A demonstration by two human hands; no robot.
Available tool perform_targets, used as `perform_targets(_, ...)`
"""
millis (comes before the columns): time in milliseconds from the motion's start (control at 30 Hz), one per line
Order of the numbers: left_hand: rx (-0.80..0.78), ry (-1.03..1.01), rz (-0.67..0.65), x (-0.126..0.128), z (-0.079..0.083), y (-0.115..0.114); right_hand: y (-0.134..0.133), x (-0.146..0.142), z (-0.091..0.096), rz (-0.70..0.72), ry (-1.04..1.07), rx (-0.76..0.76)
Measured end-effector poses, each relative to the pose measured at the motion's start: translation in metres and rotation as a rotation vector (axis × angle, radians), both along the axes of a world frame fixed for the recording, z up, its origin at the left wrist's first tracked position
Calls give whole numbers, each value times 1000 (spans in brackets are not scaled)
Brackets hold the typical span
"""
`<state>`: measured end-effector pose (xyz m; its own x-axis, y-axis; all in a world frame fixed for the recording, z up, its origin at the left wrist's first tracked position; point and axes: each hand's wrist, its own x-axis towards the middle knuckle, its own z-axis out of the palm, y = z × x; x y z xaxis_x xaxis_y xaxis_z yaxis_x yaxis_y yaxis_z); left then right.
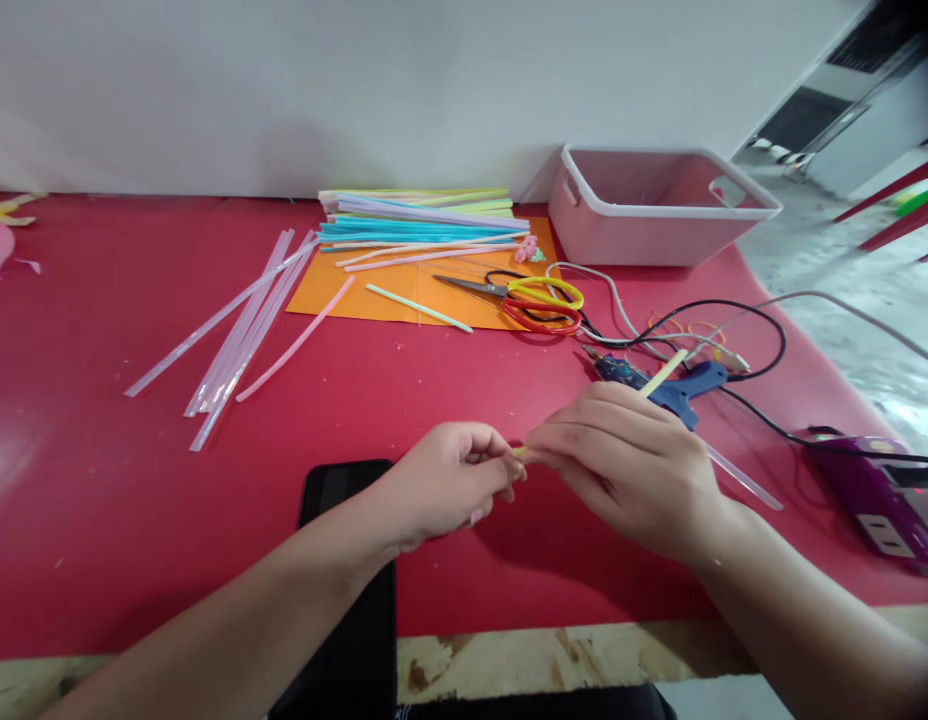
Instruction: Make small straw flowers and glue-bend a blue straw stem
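Note:
A yellow pipe cleaner (pixel 664 371) runs through my right hand (pixel 633 465), and its far end sticks out above the knuckles. The fingers of that hand are closed round it. Between the two hands a short bit of yellow shows, pinched in the fingertips of my left hand (pixel 456 475). Just beyond my right hand lies a blue glue gun (pixel 693 390), partly covered by the hand. A black phone (pixel 348 600) lies under my left forearm.
Pipe cleaners (pixel 426 235) in several colours lie on orange paper (pixel 321 290), with scissors (pixel 539 300) beside them. Clear glue sticks (pixel 246 330) lie left. A pink basket (pixel 659 235) stands at the back right. Cables (pixel 779 340) and a purple power strip (pixel 876 500) are at the right.

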<state>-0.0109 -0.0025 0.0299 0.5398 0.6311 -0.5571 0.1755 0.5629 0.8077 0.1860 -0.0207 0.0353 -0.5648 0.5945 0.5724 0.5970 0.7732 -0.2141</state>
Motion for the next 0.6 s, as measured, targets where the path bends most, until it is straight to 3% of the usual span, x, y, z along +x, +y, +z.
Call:
perform_targets(167, -36, -250, 244, 0, -5, 3, -2, 1, 2, 51, 17, -29)
perform_targets(300, -32, -366, 279, -2, -6, 5, 2, 4, 1, 49, 40, -45)
perform_targets(433, 14, -344, 191, -4, -5, 5, 5, 7, -2, 34, -11, -69)
perform_targets(600, 14, -244, -120, -11, -2, 5, 4, 7, -4, 56, 7, -157)
